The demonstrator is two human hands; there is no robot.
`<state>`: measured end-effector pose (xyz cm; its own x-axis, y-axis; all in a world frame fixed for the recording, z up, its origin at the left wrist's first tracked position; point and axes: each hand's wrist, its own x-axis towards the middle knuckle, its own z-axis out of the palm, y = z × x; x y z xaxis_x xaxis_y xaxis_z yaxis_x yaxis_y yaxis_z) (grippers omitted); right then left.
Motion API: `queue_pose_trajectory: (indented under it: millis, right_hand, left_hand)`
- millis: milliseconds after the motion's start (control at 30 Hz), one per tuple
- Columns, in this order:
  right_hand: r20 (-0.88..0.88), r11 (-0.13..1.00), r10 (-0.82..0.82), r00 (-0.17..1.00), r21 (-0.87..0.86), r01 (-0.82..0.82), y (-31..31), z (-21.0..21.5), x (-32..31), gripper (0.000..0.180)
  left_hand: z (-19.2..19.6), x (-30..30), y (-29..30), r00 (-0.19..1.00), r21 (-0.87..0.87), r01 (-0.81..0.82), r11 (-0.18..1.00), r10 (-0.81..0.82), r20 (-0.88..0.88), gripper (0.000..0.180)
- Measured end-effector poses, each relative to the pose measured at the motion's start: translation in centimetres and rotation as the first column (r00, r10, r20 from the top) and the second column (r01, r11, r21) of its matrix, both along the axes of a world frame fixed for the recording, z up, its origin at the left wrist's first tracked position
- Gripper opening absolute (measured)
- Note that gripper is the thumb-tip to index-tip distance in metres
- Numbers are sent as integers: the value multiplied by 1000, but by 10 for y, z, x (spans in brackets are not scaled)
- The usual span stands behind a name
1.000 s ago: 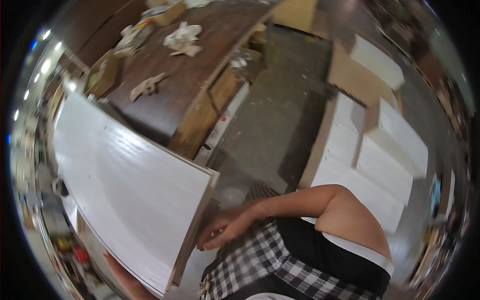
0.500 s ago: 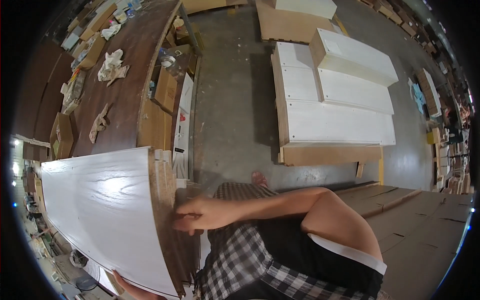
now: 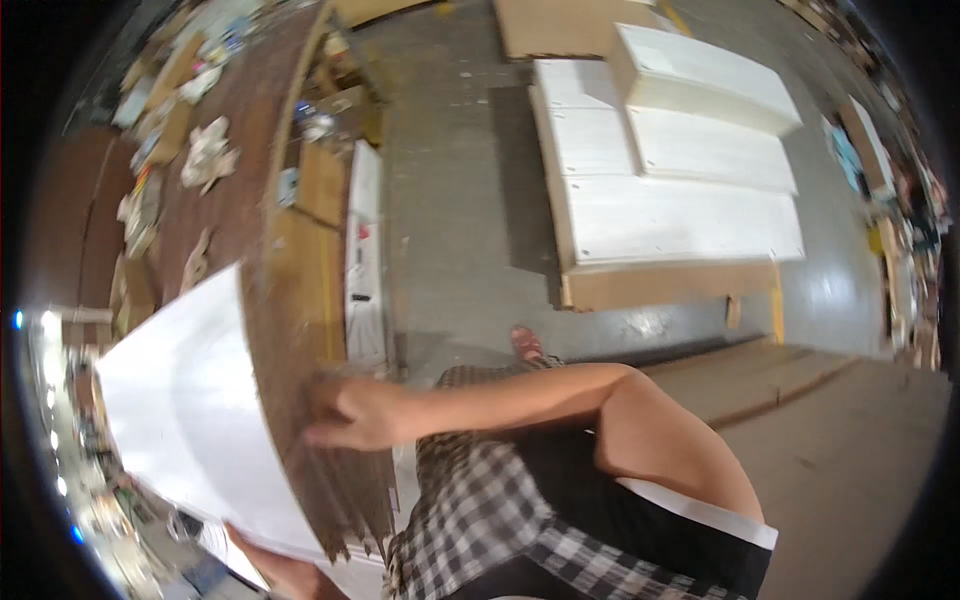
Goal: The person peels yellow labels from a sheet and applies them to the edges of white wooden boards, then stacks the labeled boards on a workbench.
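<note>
A stack of white-faced boards with raw brown edges lies at the lower left; its top white panel (image 3: 190,400) reflects the overhead light. My right hand (image 3: 355,412) reaches across my body to the brown board edges (image 3: 300,400) on the stack's right side. Motion smears its fingers, so their grip does not show clearly. At the near left edge of the panel, my left hand (image 3: 265,560) grips the rim, with most of its fingers hidden by the board.
A brown worktable (image 3: 235,110) holding crumpled gloves (image 3: 210,155) runs along the left, with cardboard boxes (image 3: 322,180) on its underside shelf. Stacked white panels (image 3: 680,215) stand across the aisle. Flat brown cardboard (image 3: 800,420) lies to my right.
The top panel has shifted left and turned, and more of the brown board edges shows. My right hand has moved left with it. My left hand stays at the panel's near edge.
</note>
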<state>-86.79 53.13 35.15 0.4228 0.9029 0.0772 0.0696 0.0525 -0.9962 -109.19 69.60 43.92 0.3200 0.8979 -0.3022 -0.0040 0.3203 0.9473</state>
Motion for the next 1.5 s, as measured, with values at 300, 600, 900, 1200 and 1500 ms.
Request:
queue_pose_trajectory:
  millis: [300,600,900,1200,1500]
  right_hand:
    - [-500,986,-92,861,74,148,-12,20,29,76]
    - [-439,980,-195,877,-118,159,6,43,35,94]
    - [-376,969,-213,902,-196,148,20,59,20,81]
    - [-385,965,-246,889,-180,189,17,53,21,58]
    - [-138,916,-395,908,-131,378,3,52,23,72]
  left_hand:
    - [-37,7,14,973,87,-10,996,-10,230,58]
    - [-28,37,-11,974,198,-133,971,91,206,88]
    - [-47,32,-2,986,293,-147,945,164,-33,99]
    - [-30,-49,43,990,545,-67,835,122,-65,40]
    - [-44,-91,283,913,828,-179,532,403,-61,35]
